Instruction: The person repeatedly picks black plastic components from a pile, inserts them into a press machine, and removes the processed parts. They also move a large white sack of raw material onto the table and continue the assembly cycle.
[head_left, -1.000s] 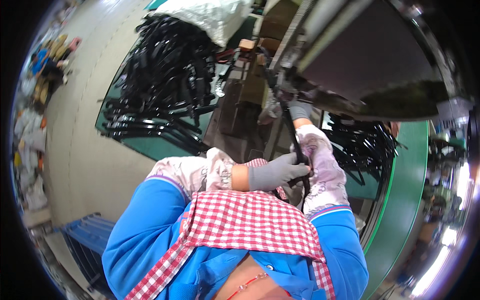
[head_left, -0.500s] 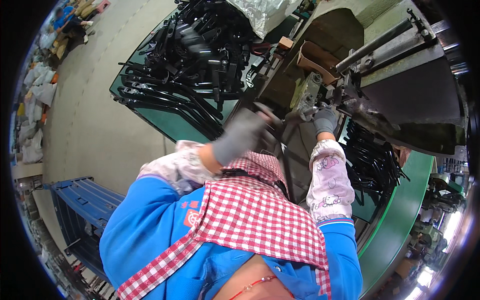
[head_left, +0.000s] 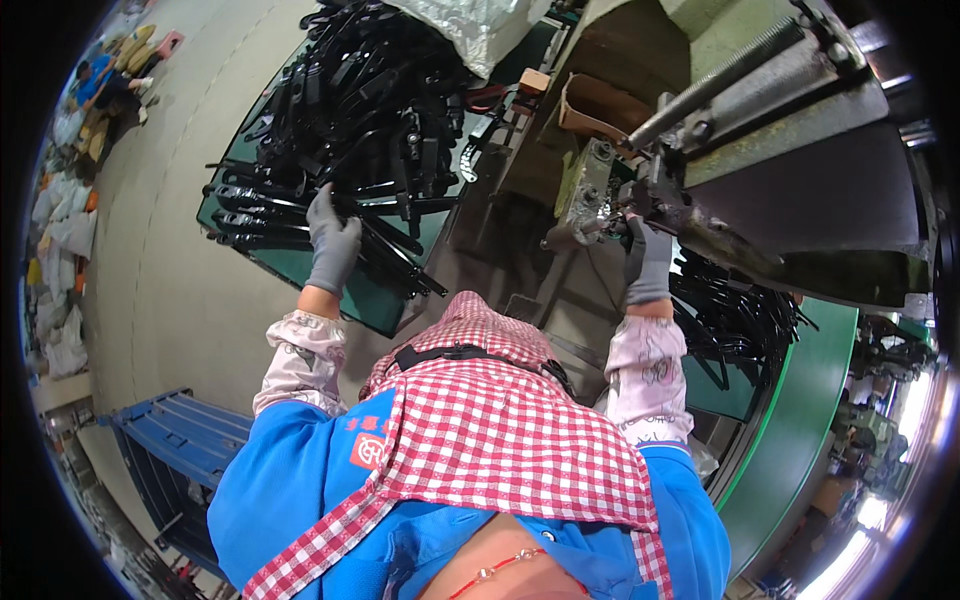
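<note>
My left hand (head_left: 333,245), in a grey glove, lies over a row of black bent metal tubes (head_left: 262,212) at the near left of the green table. Its fingers stretch forward and its thumb stands apart; nothing is visibly lifted. My gloved right hand (head_left: 648,258) is at the metal fixture (head_left: 590,190) of a large machine. Its fingers are bent together beside the machine's dark clamping parts (head_left: 652,203). The machine hides its fingertips, and I cannot make out what they grip.
A heap of black metal parts (head_left: 350,110) covers the left table (head_left: 375,308), with a plastic sheet (head_left: 475,25) behind it. More black tubes (head_left: 735,310) lie beside the right-hand green table (head_left: 800,400). An open cardboard box (head_left: 598,108) sits behind the fixture. A blue crate (head_left: 180,430) stands at left.
My left hand, blurred near the fixture before, has moved left to the black tubes. My right hand stays at the machine, with its wrist now straighter. The view has shifted slightly.
</note>
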